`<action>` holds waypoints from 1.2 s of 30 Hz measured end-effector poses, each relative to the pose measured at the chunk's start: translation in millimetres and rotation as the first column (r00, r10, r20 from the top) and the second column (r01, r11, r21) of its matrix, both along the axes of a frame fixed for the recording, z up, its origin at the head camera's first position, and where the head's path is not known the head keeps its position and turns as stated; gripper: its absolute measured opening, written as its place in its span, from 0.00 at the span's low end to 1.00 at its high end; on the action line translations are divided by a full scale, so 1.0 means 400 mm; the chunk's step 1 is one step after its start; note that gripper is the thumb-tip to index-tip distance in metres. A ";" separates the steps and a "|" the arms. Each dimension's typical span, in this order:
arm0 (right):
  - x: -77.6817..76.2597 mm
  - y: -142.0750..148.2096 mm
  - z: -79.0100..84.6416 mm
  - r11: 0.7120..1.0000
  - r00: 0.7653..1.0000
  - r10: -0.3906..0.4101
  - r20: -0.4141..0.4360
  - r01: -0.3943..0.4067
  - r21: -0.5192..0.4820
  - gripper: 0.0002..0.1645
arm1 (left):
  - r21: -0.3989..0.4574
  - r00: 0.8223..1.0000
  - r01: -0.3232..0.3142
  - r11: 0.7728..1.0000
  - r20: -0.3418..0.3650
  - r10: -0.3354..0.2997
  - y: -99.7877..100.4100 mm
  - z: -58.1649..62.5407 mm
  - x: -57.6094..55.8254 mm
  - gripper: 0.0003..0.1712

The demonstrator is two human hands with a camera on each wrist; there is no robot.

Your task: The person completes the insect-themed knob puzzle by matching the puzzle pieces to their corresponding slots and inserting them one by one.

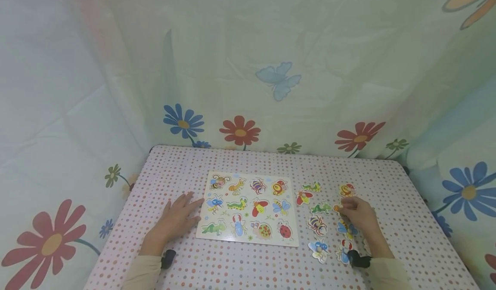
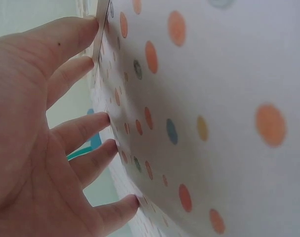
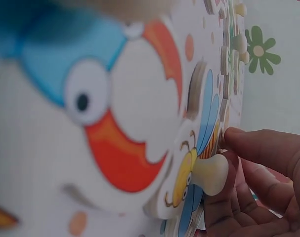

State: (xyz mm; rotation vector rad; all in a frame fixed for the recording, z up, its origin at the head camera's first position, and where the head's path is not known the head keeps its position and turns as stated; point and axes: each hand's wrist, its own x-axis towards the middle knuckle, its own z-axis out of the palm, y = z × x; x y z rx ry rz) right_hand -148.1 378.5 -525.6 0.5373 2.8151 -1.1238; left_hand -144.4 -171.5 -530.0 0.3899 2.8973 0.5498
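Observation:
A wooden insect puzzle board (image 1: 248, 239) lies flat on the table, with coloured insect pictures on it. My left hand (image 1: 176, 219) rests beside its left edge, fingers spread; in the left wrist view the thumb (image 2: 65, 37) touches the board's edge and other fingertips meet the tablecloth. To the right of the board, my right hand (image 1: 360, 216) pinches an orange insect puzzle piece (image 1: 336, 208), mostly hidden by the fingers. Just below it lies a blue-winged dragonfly piece (image 1: 346, 229), whose pale knob (image 3: 211, 175) stands close to the fingers in the right wrist view.
Several loose knobbed pieces lie right of the board, among them a green caterpillar (image 1: 311, 187), a purple-striped beetle (image 1: 317, 225), a blue butterfly-like insect (image 1: 319, 250) and a red-jawed blue beetle (image 1: 344, 252). A flowered curtain (image 1: 279, 109) hangs behind the dotted table (image 1: 174, 161).

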 end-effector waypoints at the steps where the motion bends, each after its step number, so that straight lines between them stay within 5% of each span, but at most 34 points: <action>1: 0.000 -0.001 0.000 1.000 1.000 0.003 -0.003 -0.003 0.003 0.25 | 0.001 1.000 -0.002 1.000 0.001 0.002 0.000 0.000 0.000 0.32; 23: 0.000 -0.036 0.044 0.998 0.997 0.036 -0.066 -0.033 0.049 0.21 | 0.002 1.000 -0.001 1.000 -0.004 0.001 -0.001 -0.003 0.000 0.32; 36: -0.031 -0.146 0.067 0.985 0.973 0.171 -0.155 -0.174 -0.007 0.19 | 0.006 1.000 -0.003 1.000 0.004 0.003 -0.001 -0.004 -0.001 0.32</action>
